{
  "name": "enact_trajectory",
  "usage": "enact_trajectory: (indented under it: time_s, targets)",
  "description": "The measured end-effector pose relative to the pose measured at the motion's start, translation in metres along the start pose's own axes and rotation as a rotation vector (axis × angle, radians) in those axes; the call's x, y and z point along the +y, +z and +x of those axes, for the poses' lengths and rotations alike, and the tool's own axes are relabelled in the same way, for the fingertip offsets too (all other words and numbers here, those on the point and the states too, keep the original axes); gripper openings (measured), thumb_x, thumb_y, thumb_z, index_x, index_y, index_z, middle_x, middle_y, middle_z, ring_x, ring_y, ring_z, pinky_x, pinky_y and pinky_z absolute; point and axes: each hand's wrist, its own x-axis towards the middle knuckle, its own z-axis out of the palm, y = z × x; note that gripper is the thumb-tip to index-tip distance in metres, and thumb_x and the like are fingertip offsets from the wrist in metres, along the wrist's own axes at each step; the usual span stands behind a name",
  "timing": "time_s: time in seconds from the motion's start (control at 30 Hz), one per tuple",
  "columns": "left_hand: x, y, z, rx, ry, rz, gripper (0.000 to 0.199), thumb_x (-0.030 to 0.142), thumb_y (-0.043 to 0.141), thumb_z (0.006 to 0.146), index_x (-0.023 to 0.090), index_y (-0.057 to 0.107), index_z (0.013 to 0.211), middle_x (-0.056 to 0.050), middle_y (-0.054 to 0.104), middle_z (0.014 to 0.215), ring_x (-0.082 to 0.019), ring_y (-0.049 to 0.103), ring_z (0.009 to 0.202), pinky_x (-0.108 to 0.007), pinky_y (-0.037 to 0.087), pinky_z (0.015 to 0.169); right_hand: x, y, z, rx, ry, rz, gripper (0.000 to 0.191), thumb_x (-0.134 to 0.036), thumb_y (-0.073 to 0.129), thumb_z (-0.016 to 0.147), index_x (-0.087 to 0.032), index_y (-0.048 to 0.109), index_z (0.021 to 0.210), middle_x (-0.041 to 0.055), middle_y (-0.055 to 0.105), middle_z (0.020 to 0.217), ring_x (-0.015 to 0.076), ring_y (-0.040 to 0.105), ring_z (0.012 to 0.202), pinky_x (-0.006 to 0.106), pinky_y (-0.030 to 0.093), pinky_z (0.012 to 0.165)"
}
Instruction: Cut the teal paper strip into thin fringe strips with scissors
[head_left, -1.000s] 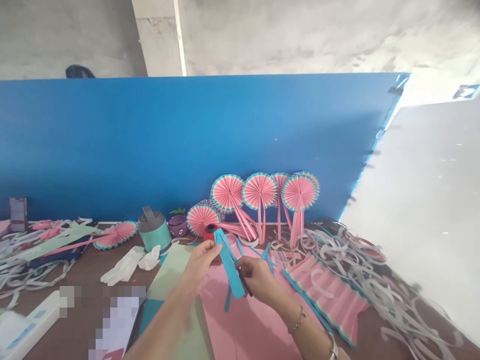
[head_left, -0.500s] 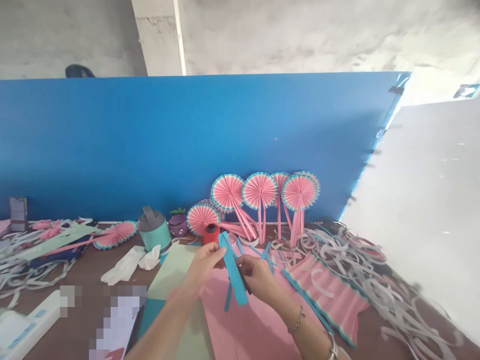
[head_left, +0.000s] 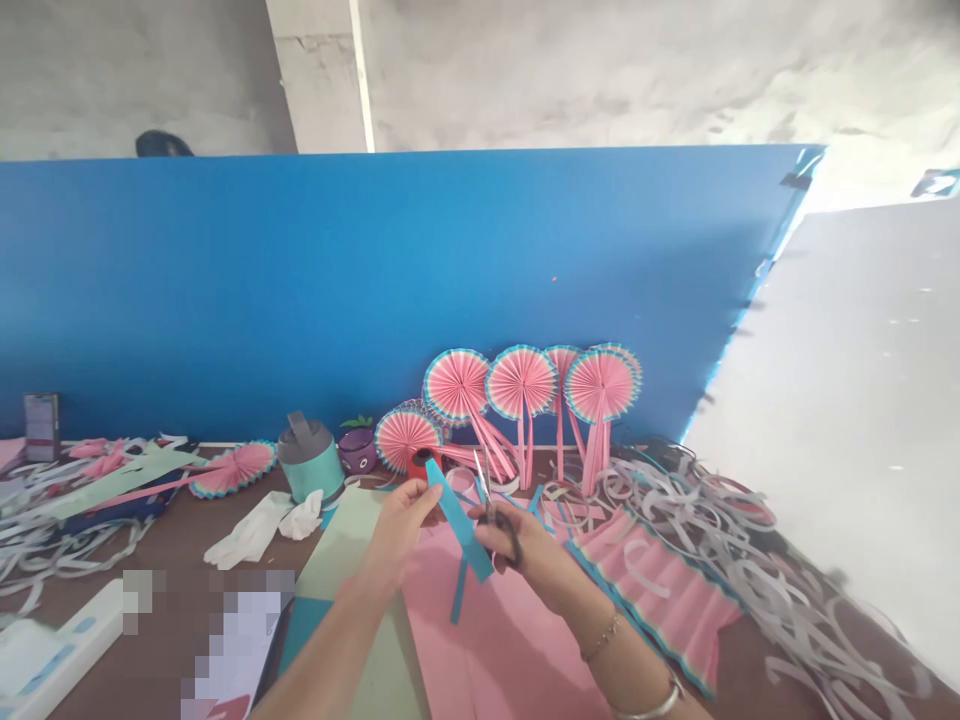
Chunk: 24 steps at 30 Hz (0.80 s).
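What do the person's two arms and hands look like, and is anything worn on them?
Both forearms are bare, with no sleeves and no gloves in view. The left hand shows no ring or band. The arm of the right hand carries a thin gold-coloured chain bracelet at the wrist and, further up the arm, a plain silver-coloured bangle. Nails are too small to judge.

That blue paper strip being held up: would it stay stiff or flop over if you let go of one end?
Probably it would bend a little. The blue paper strip stays fairly straight between the left hand and right hand, so it seems like thin card. It looks very light. The scissors have slit off a narrow sliver that dangles, so thinner pieces likely go floppy.
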Motion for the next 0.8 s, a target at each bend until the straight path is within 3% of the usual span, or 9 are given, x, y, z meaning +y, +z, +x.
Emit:
enact_trajectory:
  time_s: [0.13,0.4,0.5,0.63,0.7,0.8]
  targets:
    - [-0.004,-0.001,0.002,0.025,0.016,0.024,0.045,0.056,0.057,0.072,0.011,0.051,0.074,-0.005,0.056,0.073,-0.013,0.053,0.07,-0.022,0.041,0.068,0.005,-0.001,0.003,0.026,0.017,-0.036,0.05,-0.025,0.062,0.059,-0.007,0.047,0.103,-0.0008,0.044,0.068,0.0023,0.038,0.053,0.014,0.028,0.046]
    - [-0.011,0.0,0.002,0.128,0.081,0.046,0.036,0.048,0.05,0.078,0.013,0.053,0.076,-0.004,0.056,0.074,-0.013,0.054,0.07,-0.021,0.042,0.068,0.007,-0.001,0.003,0.023,-0.007,-0.074,0.047,-0.019,0.055,0.057,-0.008,0.047,0.102,-0.0009,0.043,0.066,0.0046,0.041,0.056,0.016,0.035,0.051]
    - [-0.012,0.0,0.001,0.173,0.099,0.011,0.034,0.045,0.049,0.08,0.013,0.047,0.069,-0.001,0.047,0.064,-0.008,0.045,0.06,-0.018,0.036,0.059,0.006,-0.001,0.003,0.02,-0.013,-0.057,0.047,-0.021,0.057,0.056,-0.007,0.048,0.1,-0.0005,0.043,0.068,0.0041,0.039,0.056,0.016,0.034,0.051]
    - [-0.01,-0.002,0.0,0.136,0.043,-0.18,0.035,0.042,0.058,0.076,0.011,0.045,0.065,0.002,0.033,0.052,-0.004,0.027,0.048,-0.017,0.021,0.045,0.006,-0.002,0.003,-0.003,-0.001,-0.045,0.048,-0.023,0.059,0.057,-0.007,0.047,0.101,-0.0003,0.044,0.069,0.0031,0.038,0.054,0.015,0.031,0.048]
    - [-0.007,-0.002,0.001,0.109,-0.013,-0.307,0.032,0.038,0.065,0.071,0.01,0.05,0.07,0.002,0.04,0.056,-0.003,0.029,0.046,-0.016,0.02,0.042,0.007,-0.002,0.004,-0.011,0.0,-0.051,0.047,-0.022,0.058,0.058,-0.008,0.047,0.102,-0.0005,0.044,0.069,0.0033,0.038,0.054,0.015,0.03,0.048]
    - [-0.001,0.0,0.003,0.208,-0.141,-0.505,0.022,0.023,0.065,0.072,0.01,0.05,0.08,0.0,0.049,0.068,-0.002,0.044,0.052,-0.012,0.03,0.043,0.007,-0.002,0.004,-0.015,0.002,-0.049,0.047,-0.022,0.057,0.059,-0.007,0.047,0.102,-0.0011,0.043,0.066,0.0037,0.038,0.053,0.016,0.031,0.049]
